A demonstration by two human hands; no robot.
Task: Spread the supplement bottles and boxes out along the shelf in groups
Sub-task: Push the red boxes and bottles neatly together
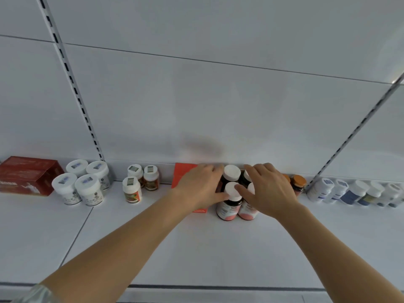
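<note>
Several dark bottles with white caps and pink labels [229, 206] stand clustered at the middle of the white shelf [196, 248]. My left hand [200, 185] lies against the cluster's left side, thumb touching the front bottle. My right hand [265, 189] covers the cluster's right side, fingers spread over the caps. An orange-red box [182, 172] stands behind my left hand, mostly hidden. Whether either hand truly grips a bottle is unclear.
Dark red boxes [28, 174] sit at the far left, then several white-lidded jars [84, 182] and three small white-capped bottles [140, 182]. Orange-capped bottles [297, 182] and a row of white-and-blue bottles [354, 192] stand to the right. Slotted uprights [72, 84] run up the back wall.
</note>
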